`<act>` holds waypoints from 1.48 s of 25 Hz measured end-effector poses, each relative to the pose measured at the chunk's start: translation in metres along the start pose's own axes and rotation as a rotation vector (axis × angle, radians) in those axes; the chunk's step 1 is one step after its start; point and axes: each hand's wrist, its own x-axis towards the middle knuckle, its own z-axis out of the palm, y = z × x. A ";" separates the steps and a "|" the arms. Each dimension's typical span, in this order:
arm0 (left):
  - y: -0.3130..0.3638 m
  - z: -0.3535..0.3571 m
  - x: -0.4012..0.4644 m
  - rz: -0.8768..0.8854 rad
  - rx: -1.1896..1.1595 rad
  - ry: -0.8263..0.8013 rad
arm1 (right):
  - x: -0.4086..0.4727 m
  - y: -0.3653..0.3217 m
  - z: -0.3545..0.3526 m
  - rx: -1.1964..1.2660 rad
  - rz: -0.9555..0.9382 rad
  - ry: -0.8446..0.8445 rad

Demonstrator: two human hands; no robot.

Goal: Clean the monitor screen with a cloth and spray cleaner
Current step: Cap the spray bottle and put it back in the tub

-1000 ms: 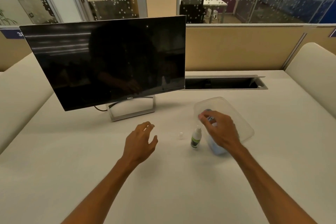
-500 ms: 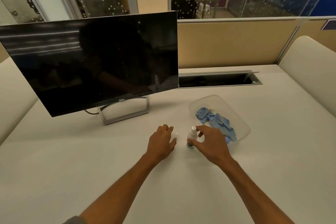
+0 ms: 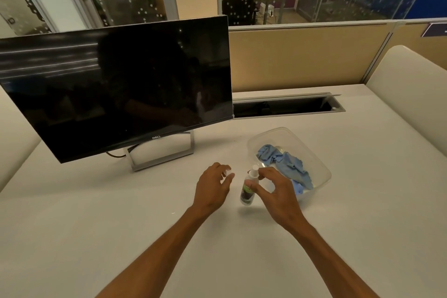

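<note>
A black Dell monitor (image 3: 121, 89) stands on its stand at the left of the white desk, its screen dark. The small spray bottle (image 3: 247, 192), white with a green label, leans slightly in front of a clear plastic tub (image 3: 321, 164) that holds a crumpled blue cloth (image 3: 287, 167). My right hand (image 3: 278, 193) curls round the bottle, thumb on its label and forefinger at its neck. My left hand (image 3: 211, 187) lies just left of the bottle. Its fingertips are at a tiny white cap (image 3: 228, 173) on the desk.
An open cable trough (image 3: 287, 105) runs along the back of the desk (image 3: 96, 225) to the right of the monitor. A tan partition (image 3: 302, 55) rises behind it. Padded dividers stand at the left and at the right edge (image 3: 411, 94).
My right hand left the cloth in the tub and came to the spray bottle. My left hand slid forward and right to the small cap. The camera view shifted left.
</note>
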 end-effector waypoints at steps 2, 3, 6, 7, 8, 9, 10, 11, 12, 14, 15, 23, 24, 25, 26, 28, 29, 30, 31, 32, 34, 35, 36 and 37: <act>0.014 -0.018 -0.002 0.018 -0.121 0.028 | 0.000 -0.007 0.001 0.094 0.053 -0.073; 0.022 -0.027 -0.004 0.013 -0.185 0.028 | 0.000 -0.009 0.003 0.148 0.069 -0.110; 0.040 -0.051 -0.009 -0.008 -0.345 0.019 | 0.000 -0.015 0.009 0.309 0.061 -0.172; 0.044 -0.057 -0.010 -0.004 -0.382 0.016 | 0.000 -0.018 0.012 0.341 0.055 -0.183; 0.048 -0.063 -0.013 0.005 -0.412 0.014 | -0.002 -0.023 0.015 0.364 0.047 -0.189; 0.051 -0.069 -0.015 0.020 -0.435 0.011 | -0.002 -0.025 0.017 0.367 0.030 -0.187; 0.054 -0.074 -0.016 0.036 -0.454 0.011 | -0.003 -0.028 0.020 0.357 0.003 -0.180; 0.056 -0.078 -0.018 0.052 -0.466 0.013 | -0.003 -0.030 0.023 0.348 -0.027 -0.166; 0.058 -0.081 -0.019 0.065 -0.475 0.012 | -0.003 -0.032 0.024 0.344 -0.047 -0.155; 0.059 -0.086 -0.021 0.084 -0.471 0.001 | -0.002 -0.037 0.028 0.360 -0.063 -0.135; 0.059 -0.087 -0.022 0.092 -0.460 -0.008 | -0.001 -0.039 0.028 0.370 -0.070 -0.132; 0.059 -0.092 -0.021 0.156 -0.321 -0.105 | -0.004 -0.050 0.033 0.431 0.041 -0.091; 0.060 -0.090 -0.022 0.150 -0.311 -0.107 | -0.002 -0.052 0.034 0.441 0.077 -0.073; 0.062 -0.089 -0.022 0.149 -0.302 -0.106 | -0.001 -0.055 0.034 0.438 0.105 -0.052; 0.063 -0.088 -0.023 0.154 -0.293 -0.104 | 0.002 -0.057 0.035 0.416 0.120 -0.030; 0.067 -0.086 -0.023 0.187 -0.257 -0.100 | 0.007 -0.059 0.035 0.329 0.107 0.015; 0.070 -0.085 -0.023 0.208 -0.235 -0.097 | 0.009 -0.058 0.035 0.298 0.094 0.035; 0.072 -0.084 -0.023 0.224 -0.221 -0.095 | 0.011 -0.058 0.035 0.293 0.090 0.049; 0.074 -0.083 -0.022 0.232 -0.221 -0.096 | 0.013 -0.057 0.035 0.319 0.094 0.056; 0.075 -0.082 -0.022 0.232 -0.234 -0.102 | 0.016 -0.055 0.034 0.353 0.099 0.054; 0.077 -0.080 -0.020 0.217 -0.262 -0.124 | 0.019 -0.053 0.033 0.408 0.103 0.048; 0.078 -0.080 -0.020 0.206 -0.268 -0.134 | 0.020 -0.053 0.033 0.430 0.100 0.043; 0.079 -0.079 -0.021 0.198 -0.277 -0.140 | 0.020 -0.052 0.032 0.441 0.097 0.047; 0.080 -0.078 -0.021 0.192 -0.293 -0.138 | 0.022 -0.051 0.031 0.447 0.101 0.063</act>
